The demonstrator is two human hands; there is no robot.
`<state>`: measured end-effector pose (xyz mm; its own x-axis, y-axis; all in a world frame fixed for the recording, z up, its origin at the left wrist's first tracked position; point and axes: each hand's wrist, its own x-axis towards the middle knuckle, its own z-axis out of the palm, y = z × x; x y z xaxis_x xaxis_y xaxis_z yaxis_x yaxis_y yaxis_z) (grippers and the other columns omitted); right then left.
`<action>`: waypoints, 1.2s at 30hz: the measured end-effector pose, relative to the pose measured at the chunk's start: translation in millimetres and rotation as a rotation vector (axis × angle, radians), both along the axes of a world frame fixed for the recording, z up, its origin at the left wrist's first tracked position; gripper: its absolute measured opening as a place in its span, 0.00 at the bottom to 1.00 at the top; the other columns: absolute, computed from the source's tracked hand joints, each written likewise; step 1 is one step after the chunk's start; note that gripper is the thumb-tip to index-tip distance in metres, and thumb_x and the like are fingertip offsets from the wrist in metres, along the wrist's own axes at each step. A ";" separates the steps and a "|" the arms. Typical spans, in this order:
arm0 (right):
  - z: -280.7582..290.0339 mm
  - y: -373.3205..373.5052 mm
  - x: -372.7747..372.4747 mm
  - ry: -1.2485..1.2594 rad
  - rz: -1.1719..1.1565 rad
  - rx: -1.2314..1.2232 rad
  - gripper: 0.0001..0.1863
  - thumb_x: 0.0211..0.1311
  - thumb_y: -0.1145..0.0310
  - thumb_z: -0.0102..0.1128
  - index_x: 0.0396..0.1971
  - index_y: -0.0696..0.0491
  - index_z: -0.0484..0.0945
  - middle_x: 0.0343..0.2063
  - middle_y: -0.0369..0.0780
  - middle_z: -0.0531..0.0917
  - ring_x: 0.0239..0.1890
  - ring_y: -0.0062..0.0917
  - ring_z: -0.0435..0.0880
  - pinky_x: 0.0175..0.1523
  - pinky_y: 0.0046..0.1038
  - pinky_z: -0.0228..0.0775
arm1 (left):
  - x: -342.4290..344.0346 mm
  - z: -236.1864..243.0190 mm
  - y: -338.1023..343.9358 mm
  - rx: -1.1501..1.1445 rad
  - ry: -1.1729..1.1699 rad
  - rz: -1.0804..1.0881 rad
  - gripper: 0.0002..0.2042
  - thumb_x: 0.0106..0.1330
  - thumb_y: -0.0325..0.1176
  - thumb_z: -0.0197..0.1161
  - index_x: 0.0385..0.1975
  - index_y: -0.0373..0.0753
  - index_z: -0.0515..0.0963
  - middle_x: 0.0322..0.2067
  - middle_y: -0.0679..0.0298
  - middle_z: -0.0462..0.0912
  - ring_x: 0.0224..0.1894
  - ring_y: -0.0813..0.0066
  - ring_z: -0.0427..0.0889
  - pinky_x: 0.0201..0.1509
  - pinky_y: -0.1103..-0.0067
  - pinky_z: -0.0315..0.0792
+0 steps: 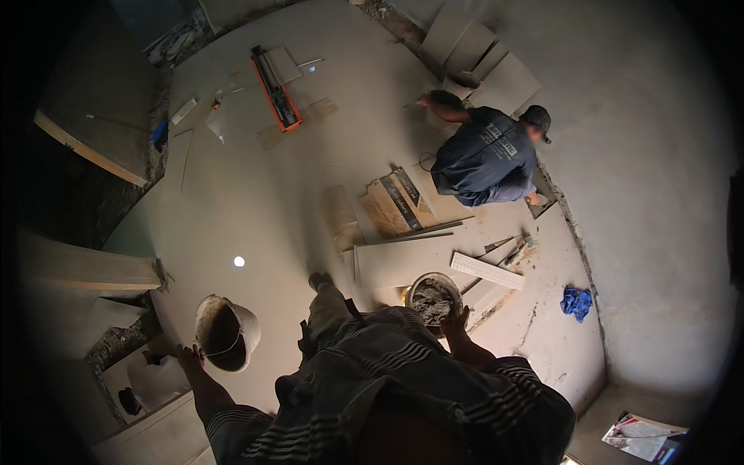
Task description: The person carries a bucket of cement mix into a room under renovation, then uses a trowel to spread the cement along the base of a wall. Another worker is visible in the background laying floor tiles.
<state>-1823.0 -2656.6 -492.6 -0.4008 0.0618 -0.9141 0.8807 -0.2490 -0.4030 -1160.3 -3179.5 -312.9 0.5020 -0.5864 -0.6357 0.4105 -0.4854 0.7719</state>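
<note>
My left hand (191,357) is closed on the thin handle of a pale bucket (252,332). That bucket hangs tilted at my left side, and its inside looks dark and dirty. At my right side is a second bucket (459,288), filled with grey mortar (432,301). My right hand (456,321) grips this one at its near edge, with part of the fingers hidden against it. My body hides the lower part of that bucket.
A co-worker (484,155) crouches by the right wall. Tiles, a cardboard box (397,203) and a white notched strip (487,270) lie ahead. Farther off stands an orange tile cutter (277,93). A blue crumpled bag (576,303) lies right; a wooden-edged opening (89,149) is left.
</note>
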 end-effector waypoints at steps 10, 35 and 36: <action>-88.7 -158.3 -51.9 0.678 0.526 0.336 0.29 0.56 0.43 0.53 0.50 0.49 0.72 0.35 0.39 0.73 0.36 0.27 0.69 0.43 0.37 0.63 | -67.2 10.0 -331.8 0.021 0.049 -0.134 0.17 0.65 0.51 0.58 0.32 0.43 0.70 0.20 0.68 0.71 0.20 0.72 0.72 0.31 0.74 0.72; -79.9 -539.5 -168.4 0.780 0.693 0.922 0.44 0.53 0.76 0.61 0.68 0.52 0.46 0.38 0.42 0.67 0.30 0.23 0.64 0.27 0.32 0.64 | -614.1 70.7 -846.2 -0.075 -0.010 -0.322 0.14 0.67 0.45 0.53 0.24 0.46 0.62 0.15 0.71 0.56 0.14 0.76 0.59 0.27 0.75 0.61; -64.6 -562.1 -189.3 0.758 0.650 0.886 0.41 0.54 0.72 0.60 0.66 0.52 0.49 0.37 0.41 0.68 0.30 0.23 0.65 0.28 0.32 0.65 | -643.6 70.4 -860.9 -0.066 0.002 -0.348 0.14 0.68 0.45 0.53 0.25 0.45 0.62 0.15 0.71 0.57 0.14 0.76 0.59 0.27 0.75 0.61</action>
<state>-2012.3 -3218.7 -557.2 -0.9714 0.1206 -0.2046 0.2268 0.7260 -0.6492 -1803.8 -4040.5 -242.5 0.2634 -0.7624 -0.5911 0.2304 -0.5453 0.8060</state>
